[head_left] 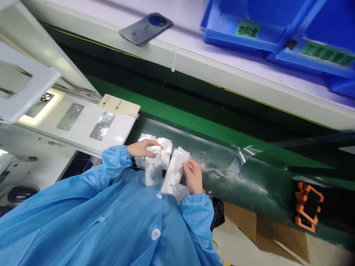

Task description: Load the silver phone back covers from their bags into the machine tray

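My left hand (142,148) is closed on the top end of a translucent phone-sized sheet (153,171) with small dark marks near one end. The sheet hangs toward the front of my blue coat. Behind it, white phone-sized pieces (165,149) with rounded cut-outs lie on the green bench. My right hand (193,175) pinches the right edge of a stack of white, film-like phone-sized sheets (175,170), which lies tilted beside the left sheet. How many sheets are in it I cannot tell. More white film shows below the right fingers.
At left, a white machine ledge (83,114) bears two phone-back panels, with a cream block (119,104) behind. A grey phone back (146,29) rests on the upper shelf near blue bins (249,33). Orange fixtures (309,207) sit at right, above a cardboard box (266,232).
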A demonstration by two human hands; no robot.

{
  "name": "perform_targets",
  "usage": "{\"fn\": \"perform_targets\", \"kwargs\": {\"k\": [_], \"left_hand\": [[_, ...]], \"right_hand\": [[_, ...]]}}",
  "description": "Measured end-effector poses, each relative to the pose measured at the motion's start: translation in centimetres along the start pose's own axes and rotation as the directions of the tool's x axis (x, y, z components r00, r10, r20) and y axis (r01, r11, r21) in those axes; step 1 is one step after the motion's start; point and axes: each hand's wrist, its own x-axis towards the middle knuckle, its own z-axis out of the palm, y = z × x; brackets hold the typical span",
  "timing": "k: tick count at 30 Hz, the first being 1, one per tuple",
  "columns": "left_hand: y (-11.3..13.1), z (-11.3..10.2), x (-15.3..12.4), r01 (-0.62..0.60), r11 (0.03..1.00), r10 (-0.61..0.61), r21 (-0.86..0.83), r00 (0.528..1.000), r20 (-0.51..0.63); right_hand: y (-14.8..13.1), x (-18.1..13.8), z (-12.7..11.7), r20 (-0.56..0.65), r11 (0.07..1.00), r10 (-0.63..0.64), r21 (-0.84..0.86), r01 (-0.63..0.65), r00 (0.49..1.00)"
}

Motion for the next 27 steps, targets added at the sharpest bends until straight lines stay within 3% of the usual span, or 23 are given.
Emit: {"fn": "perform_targets", "kwargs": {"k": [3, 6, 9, 12, 17, 20, 24, 26, 27], "left_hand": [[0.5, -1.0, -0.9, -0.034, 0.973, 0.037, -0.228, 0.999, 0.009], [-0.3, -0.8, -2.4, 0.037, 0.838, -0.002, -0.544, 0.998, 0.064], [-2.4, 0.9, -3.9, 0.133, 0.616, -0.140, -0.776, 0.988, 0.058], [-4.2, 3.1, -5.1, 0.165, 0.412, -0.245, -0.896, 0.967, 0.065], [-4.0, 3.6, -6.4, 0.191, 0.210, -0.107, -0.959, 0.979, 0.172], [-3.7, 2.6, -7.2, 0.196, 0.212, -0.092, -0.958, 0.979, 0.180], [-4.4, 1.9, -7.8, 0.053, 0.271, -0.198, -0.961, 0.980, -0.001], [-4.8, 2.0, -7.9, 0.031, 0.306, -0.195, -0.952, 0.980, -0.030], [-4.8, 2.1, -7.9, 0.042, 0.322, -0.185, -0.946, 0.982, -0.020]], "right_hand": [[-2.0, -0.5, 5.7, 0.083, 1.000, -0.003, -0.014, 0.005, 0.997], [-2.4, -0.8, 9.5, 0.088, 0.999, 0.014, -0.045, -0.010, 0.996], [-2.4, -1.1, 11.0, 0.069, 0.994, -0.018, -0.107, 0.025, 0.997], [-3.1, -1.6, 11.6, 0.069, 0.983, -0.079, -0.163, 0.089, 0.994], [-5.5, -2.6, 12.9, 0.112, 0.966, -0.113, -0.219, 0.135, 0.987], [-6.0, -2.0, 12.2, 0.095, 0.982, -0.085, -0.158, 0.099, 0.992], [-3.5, 1.4, 7.6, -0.100, 0.996, -0.046, -0.083, 0.038, 0.994], [-1.2, 3.5, 4.8, -0.272, 0.972, 0.005, -0.226, -0.069, 0.962], [0.1, 4.3, 3.5, -0.353, 0.916, 0.031, -0.364, -0.167, 0.935]]}}
